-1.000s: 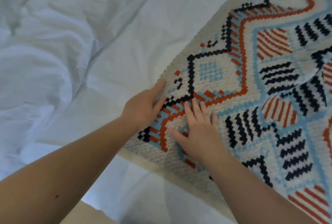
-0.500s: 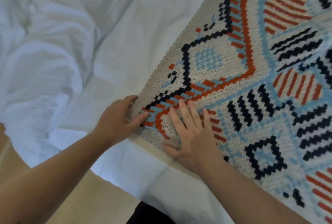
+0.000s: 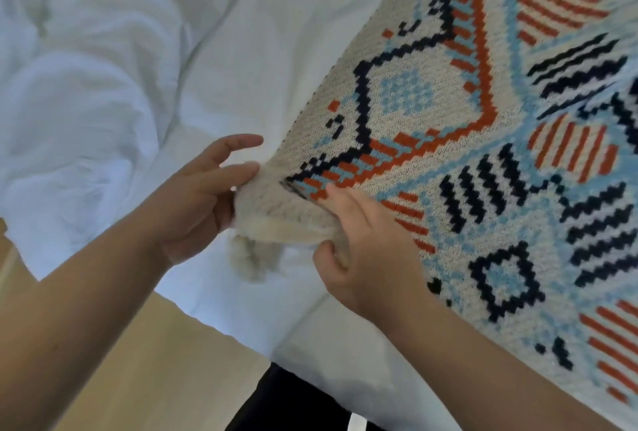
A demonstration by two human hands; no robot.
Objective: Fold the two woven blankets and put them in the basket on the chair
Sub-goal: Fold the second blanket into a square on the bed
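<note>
A cream woven blanket (image 3: 483,161) with orange, navy and light-blue geometric patterns lies spread over the right side of a white bed. Its near-left corner is lifted off the sheet, with a cream tassel (image 3: 255,258) hanging under it. My left hand (image 3: 200,202) holds that corner, thumb on top and index finger stretched out above it. My right hand (image 3: 366,258) pinches the blanket's near edge just right of the corner, fingers on the pattern and thumb under the hem. No second blanket, basket or chair is in view.
A rumpled white duvet (image 3: 89,92) covers the left part of the bed. The mattress edge (image 3: 310,337) runs diagonally below my hands. Light wooden floor (image 3: 148,368) shows at the bottom left, and dark clothing (image 3: 290,406) at the bottom centre.
Both hands lay flat on the blanket near its corner before. They have slid to the edge, taken hold of the corner and lifted it off the bed, so the tassel hangs free.
</note>
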